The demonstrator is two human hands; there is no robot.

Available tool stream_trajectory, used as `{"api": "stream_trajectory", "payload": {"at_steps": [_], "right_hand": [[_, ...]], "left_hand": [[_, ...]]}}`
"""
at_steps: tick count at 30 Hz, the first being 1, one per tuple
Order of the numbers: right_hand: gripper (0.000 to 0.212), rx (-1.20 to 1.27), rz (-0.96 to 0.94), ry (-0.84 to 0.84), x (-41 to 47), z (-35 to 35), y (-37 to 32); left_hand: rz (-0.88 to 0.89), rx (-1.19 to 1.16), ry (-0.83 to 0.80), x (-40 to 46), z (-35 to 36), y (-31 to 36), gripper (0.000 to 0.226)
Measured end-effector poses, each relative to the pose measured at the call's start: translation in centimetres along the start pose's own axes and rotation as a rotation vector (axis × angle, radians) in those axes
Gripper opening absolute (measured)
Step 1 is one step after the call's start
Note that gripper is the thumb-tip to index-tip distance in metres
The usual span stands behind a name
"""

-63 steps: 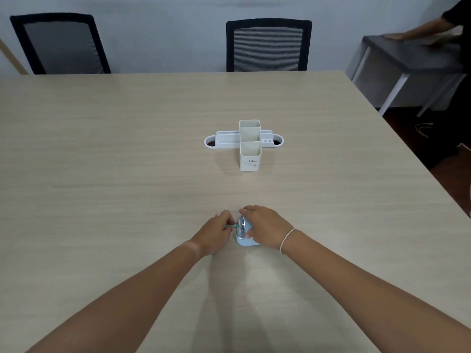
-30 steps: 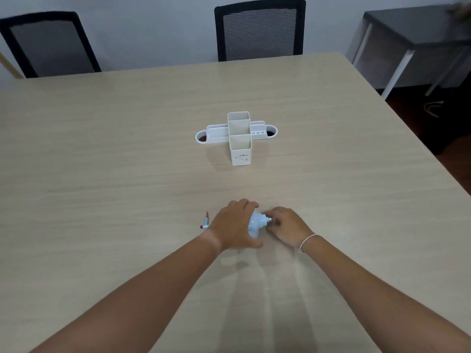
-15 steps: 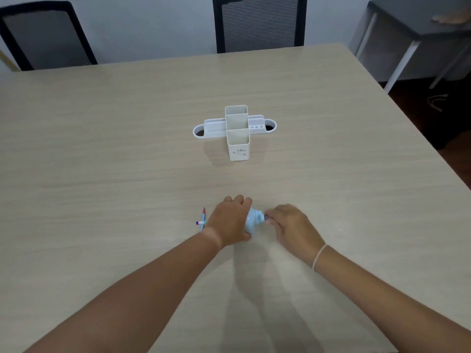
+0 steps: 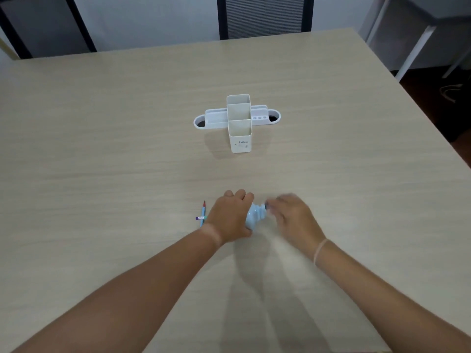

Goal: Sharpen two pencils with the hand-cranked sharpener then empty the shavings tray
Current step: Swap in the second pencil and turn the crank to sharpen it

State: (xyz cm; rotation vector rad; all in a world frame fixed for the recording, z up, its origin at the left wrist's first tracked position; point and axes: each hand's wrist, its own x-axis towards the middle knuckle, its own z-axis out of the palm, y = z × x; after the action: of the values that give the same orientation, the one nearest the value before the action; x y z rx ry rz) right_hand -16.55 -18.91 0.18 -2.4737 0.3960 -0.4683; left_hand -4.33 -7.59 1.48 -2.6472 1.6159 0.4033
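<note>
Blue sharpener (image 4: 255, 215), same left-hand (image 4: 230, 217) grip, right hand (image 4: 293, 216) blurred.

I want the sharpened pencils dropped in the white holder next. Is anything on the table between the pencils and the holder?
Nothing visible. The pencils lie left of the left hand, which grips the sharpener; the tabletop from there to the holder is bare.

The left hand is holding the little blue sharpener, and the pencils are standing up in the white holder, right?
Not quite. The left hand does hold the small light-blue plastic sharpener, but the pencils aren't in the white plastic desk holder. The head view shows the thin blue pencil with a red tip lying flat on the pale wooden table, just left of that hand.
</note>
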Motion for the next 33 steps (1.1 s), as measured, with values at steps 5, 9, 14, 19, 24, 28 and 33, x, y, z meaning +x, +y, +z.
{"api": "stream_trajectory", "payload": {"at_steps": [5,9,14,19,24,28,33], "right_hand": [[0.012,-0.104,0.215,-0.248,3.8,3.1,2.4],[0.025,-0.027,0.102,-0.249,-3.0,1.8,0.7],[0.018,0.006,0.02,0.017,2.5,0.1,0.7],[0.015,-0.12,0.159,-0.291,2.3,3.1,2.8],[0.031,0.057,-0.004,-0.137,-3.0,0.5,0.3],[0.023,-0.002,0.073,-0.053,3.9,0.6,1.3],[0.023,-0.046,0.144,-0.265,-0.3,3.2,2.1]], "left_hand": [[-0.009,-0.006,-0.007,0.0,-0.1,0.0,0.056],[-0.021,-0.021,-0.007,-0.1,0.0,0.0,0.057],[-0.012,-0.001,-0.022,0.0,-0.3,0.1,0.054],[-0.019,-0.005,-0.03,0.0,-0.3,0.2,0.058],[-0.016,-0.016,-0.023,0.1,-0.2,0.0,0.059],[-0.013,-0.017,-0.03,0.3,-0.3,-0.1,0.057],[-0.015,-0.009,-0.032,0.1,-0.2,0.0,0.057]]}}
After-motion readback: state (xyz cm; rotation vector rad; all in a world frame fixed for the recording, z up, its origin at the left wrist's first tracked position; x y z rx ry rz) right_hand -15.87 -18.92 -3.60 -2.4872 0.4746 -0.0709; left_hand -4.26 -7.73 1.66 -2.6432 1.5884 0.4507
